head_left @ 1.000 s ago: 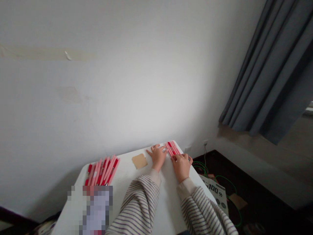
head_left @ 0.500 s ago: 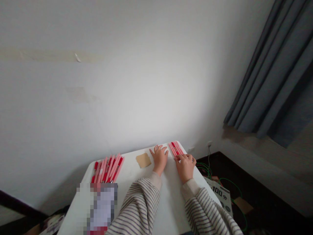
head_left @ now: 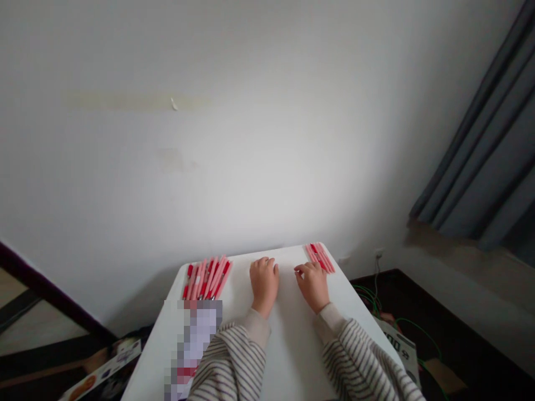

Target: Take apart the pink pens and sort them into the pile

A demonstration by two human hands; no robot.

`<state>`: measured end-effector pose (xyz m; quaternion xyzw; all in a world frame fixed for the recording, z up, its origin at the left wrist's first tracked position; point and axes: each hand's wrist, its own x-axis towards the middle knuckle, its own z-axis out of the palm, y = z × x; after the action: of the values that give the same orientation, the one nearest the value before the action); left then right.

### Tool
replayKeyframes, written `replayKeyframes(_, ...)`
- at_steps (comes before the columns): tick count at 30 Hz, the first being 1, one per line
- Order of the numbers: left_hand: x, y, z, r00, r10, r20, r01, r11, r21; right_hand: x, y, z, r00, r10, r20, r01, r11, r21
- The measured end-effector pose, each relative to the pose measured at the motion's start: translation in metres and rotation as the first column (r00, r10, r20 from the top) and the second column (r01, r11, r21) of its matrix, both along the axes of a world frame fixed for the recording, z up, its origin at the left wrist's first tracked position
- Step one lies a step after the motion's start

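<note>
My left hand (head_left: 264, 285) is palm down over the middle of the white table (head_left: 288, 345), its fingers bent and the thumb apart. The tan square piece seen earlier is out of sight, in the area this hand covers. My right hand (head_left: 313, 288) rests just below a row of pink and red pens (head_left: 318, 256) at the far right corner. Its fingers are loosely curled toward the left and a little apart, with no object visible in them. A larger bunch of pink and red pens (head_left: 207, 278) lies on the table's left side.
A blurred-out pale item (head_left: 200, 340) lies below the left bunch. A wall (head_left: 267, 139) stands right behind the table. Grey curtains (head_left: 480, 139) hang at right. Green cables (head_left: 371, 295) and a printed box or bag (head_left: 407, 351) are on the floor beside the table.
My left hand has moved left onto the tan piece's spot, hiding it. My right hand has drawn back from the right-hand pens. The view has turned slightly left.
</note>
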<state>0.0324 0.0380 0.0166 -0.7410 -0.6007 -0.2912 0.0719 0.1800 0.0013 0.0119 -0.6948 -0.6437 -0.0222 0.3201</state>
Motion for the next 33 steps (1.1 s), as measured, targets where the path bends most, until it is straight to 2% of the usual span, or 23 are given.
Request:
replayKeyframes(5, -0.029, -0.016, 0.008, 0.974, 0.198, -0.109, -0.199, 0.98, -0.006, -0.022, 0.009, 0.005, 0.997, 0.057, 0.048, -0.057, 0.998, 0.002)
replayKeyframes(10, -0.053, -0.032, 0.014, 0.892, 0.405, -0.199, -0.409, 0.912, 0.023, -0.043, 0.015, 0.006, 0.989, 0.127, 0.076, -0.126, 0.992, -0.017)
replayKeyframes(13, -0.062, -0.038, 0.015, 0.853, 0.475, -0.214, -0.484, 0.875, 0.01, -0.054, 0.018, 0.003, 0.982, 0.161, 0.1, -0.161, 0.987, -0.015)
replayKeyframes(18, -0.066, -0.038, 0.013, 0.833, 0.511, -0.212, -0.526, 0.85, -0.02, -0.066, 0.021, -0.005, 0.975, 0.187, 0.119, -0.188, 0.982, -0.002)
replayKeyframes(24, -0.067, -0.035, 0.006, 0.822, 0.52, -0.234, -0.54, 0.841, -0.028, -0.062, 0.02, -0.013, 0.98, 0.188, 0.069, -0.19, 0.981, 0.031)
replayKeyframes(33, -0.067, -0.031, -0.001, 0.778, 0.578, -0.247, -0.586, 0.809, 0.05, -0.053, 0.015, -0.013, 0.982, 0.178, -0.066, -0.175, 0.984, 0.047)
